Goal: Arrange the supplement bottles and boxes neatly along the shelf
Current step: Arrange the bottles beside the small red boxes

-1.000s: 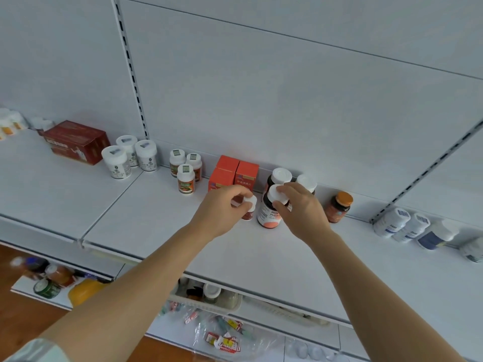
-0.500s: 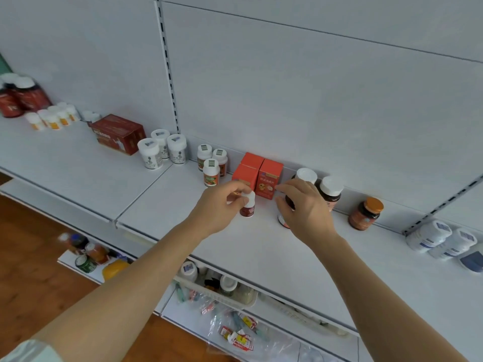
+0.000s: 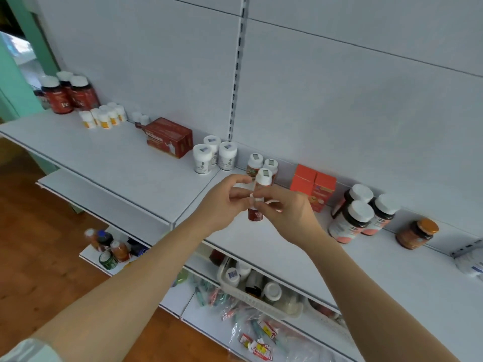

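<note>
A small red bottle [image 3: 255, 215] with a white cap is held just above the white shelf [image 3: 136, 165], near its middle. My left hand [image 3: 223, 203] pinches it from the left and my right hand [image 3: 291, 214] grips it from the right. Their fingers cover most of the cap. Behind them stand three small white-capped bottles [image 3: 264, 176]. Two orange boxes [image 3: 313, 185] sit against the back wall to the right. Further right are three dark bottles with white caps [image 3: 363, 215] and an amber jar with an orange lid [image 3: 417, 233].
Left along the shelf stand three white bottles [image 3: 214, 155], a dark red box [image 3: 170, 137], several small white-and-yellow bottles [image 3: 104, 116] and large red bottles [image 3: 68, 94]. Lower shelves hold a basket of bottles [image 3: 261, 291] and bagged items. A wooden floor lies at left.
My right hand has let go of the large dark bottle and joined my left hand on the small red bottle, which now sits off the shelf. The view has swung left.
</note>
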The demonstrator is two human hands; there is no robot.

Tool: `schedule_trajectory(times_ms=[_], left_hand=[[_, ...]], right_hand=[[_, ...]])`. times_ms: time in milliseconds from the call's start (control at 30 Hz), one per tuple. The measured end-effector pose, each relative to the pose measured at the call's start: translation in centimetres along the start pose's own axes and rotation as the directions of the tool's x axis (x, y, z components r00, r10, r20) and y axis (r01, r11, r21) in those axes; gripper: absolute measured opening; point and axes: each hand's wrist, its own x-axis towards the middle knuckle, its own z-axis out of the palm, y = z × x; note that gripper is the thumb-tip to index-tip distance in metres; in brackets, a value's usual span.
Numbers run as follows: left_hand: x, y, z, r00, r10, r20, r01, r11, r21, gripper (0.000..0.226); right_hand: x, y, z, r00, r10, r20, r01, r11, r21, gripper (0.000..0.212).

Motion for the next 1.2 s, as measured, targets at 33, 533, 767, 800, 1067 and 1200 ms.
schedule_trajectory(times_ms=[33, 533, 767, 800, 1067, 1200], left_hand=[[-0.2, -0.2, -1.4, 1.0, -0.014, -0.005, 0.014, 1.0, -0.01, 0.037], [0.7, -5.1, -21.5, 0.956, 0.261, -0.131, -0.11, 0.736, 0.668, 0.033], [5.4, -7.1, -30.6, 0.907, 0.399, -0.136, -0.099, 0.517, 0.85, 0.034], [6.2, -7.2, -31.9, 0.911, 0.392, -0.128, -0.09, 0.493, 0.865, 0.035], [11.3, -9.3, -40.0, 0.921, 0.364, -0.139, -0.034, 0.431, 0.902, 0.035], [14.2, -10.8, -44.1, 0.912, 0.392, -0.125, -0.057, 0.421, 0.905, 0.033]], right_hand=[[0.4, -0.9, 1.0, 0.999, 0.035, 0.004, -0.035, 0.999, 0.003, 0.017], [11.7, -10.7, 14.1, 0.996, -0.064, -0.056, 0.058, 0.993, -0.102, 0.019], [21.1, -11.0, 21.4, 0.988, -0.135, -0.077, 0.124, 0.984, -0.128, 0.016], [22.4, -11.1, 22.3, 0.989, -0.126, -0.077, 0.115, 0.985, -0.129, 0.016], [31.6, -11.8, 29.0, 0.997, -0.063, 0.038, 0.07, 0.978, -0.199, 0.013], [35.0, -11.3, 32.4, 0.999, -0.045, 0.03, 0.051, 0.968, -0.248, 0.013]])
